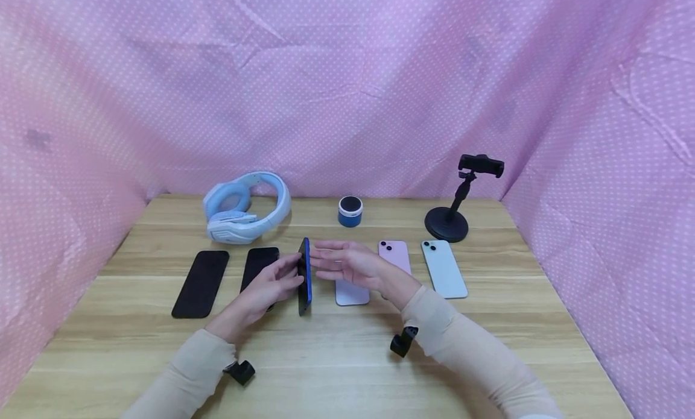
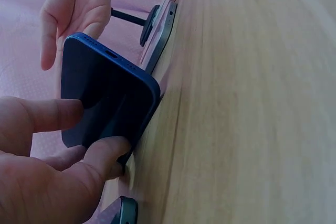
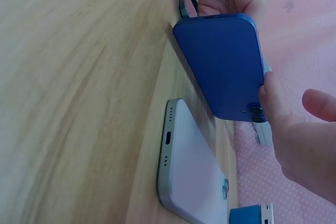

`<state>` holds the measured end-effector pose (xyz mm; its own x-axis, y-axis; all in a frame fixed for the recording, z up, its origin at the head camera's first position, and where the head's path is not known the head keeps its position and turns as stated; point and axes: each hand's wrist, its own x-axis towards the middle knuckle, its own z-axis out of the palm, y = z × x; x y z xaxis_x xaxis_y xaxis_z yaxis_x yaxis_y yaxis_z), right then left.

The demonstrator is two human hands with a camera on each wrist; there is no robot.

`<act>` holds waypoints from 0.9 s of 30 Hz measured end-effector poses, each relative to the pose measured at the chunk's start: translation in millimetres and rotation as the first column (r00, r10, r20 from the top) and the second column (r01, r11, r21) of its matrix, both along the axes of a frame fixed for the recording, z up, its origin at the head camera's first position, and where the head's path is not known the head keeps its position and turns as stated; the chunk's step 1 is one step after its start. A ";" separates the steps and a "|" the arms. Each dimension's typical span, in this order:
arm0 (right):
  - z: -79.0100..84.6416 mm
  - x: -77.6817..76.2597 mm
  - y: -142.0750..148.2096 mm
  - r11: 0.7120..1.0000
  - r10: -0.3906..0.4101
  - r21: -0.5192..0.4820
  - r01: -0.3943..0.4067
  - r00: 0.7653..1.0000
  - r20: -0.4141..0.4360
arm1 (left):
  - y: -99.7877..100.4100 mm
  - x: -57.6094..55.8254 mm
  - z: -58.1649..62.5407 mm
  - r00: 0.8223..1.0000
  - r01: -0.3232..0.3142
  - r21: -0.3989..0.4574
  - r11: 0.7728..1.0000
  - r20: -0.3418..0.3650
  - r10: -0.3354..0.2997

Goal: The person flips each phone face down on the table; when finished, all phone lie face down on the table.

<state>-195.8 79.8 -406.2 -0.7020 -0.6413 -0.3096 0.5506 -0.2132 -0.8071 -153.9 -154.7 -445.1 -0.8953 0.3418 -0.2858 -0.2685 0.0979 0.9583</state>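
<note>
A blue phone (image 1: 305, 277) stands tilted on its long side near the table's middle, dark screen toward my left hand, blue back (image 3: 220, 61) toward my right. My left hand (image 1: 271, 284) holds it from the screen side; in the left wrist view, its curled fingers lie on the screen and by the lower edge. Fairly straight fingers of my right hand (image 1: 353, 263) come from the other side. One of its fingertips touches the phone's edge near the camera lenses in the right wrist view. A pale lilac phone (image 1: 352, 293) lies partly hidden beneath the right hand.
Two dark-screened phones lie at left, one outermost (image 1: 201, 284) and one (image 1: 260, 263) partly behind my left hand. At right lie a pink phone (image 1: 395, 254) and a mint phone (image 1: 444, 269). Behind stand light-blue headphones (image 1: 247, 208), a small blue speaker (image 1: 350, 211) and a black phone stand (image 1: 446, 223).
</note>
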 end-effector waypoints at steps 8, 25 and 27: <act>-3.1 -1.1 -1.1 1.000 -0.019 -0.007 0.019 1.000 0.007 | -1.3 -1.2 -2.7 1.000 -0.015 -0.003 1.000 0.003 0.015; -14.1 -2.0 -2.6 0.997 0.005 0.077 -0.002 0.999 -0.039 | 7.4 -3.4 -4.8 1.000 -0.020 0.063 0.998 -0.009 0.021; -15.7 -2.7 -2.7 0.996 0.012 0.086 -0.008 0.999 -0.045 | 8.5 -4.0 -4.2 1.000 -0.022 0.073 0.997 -0.010 0.023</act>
<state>-198.5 77.1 -421.9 -0.7099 -0.6211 -0.3320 0.5151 -0.1364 -0.8462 -157.9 -146.2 -449.3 -0.9058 0.3412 -0.2513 -0.2596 0.0220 0.9655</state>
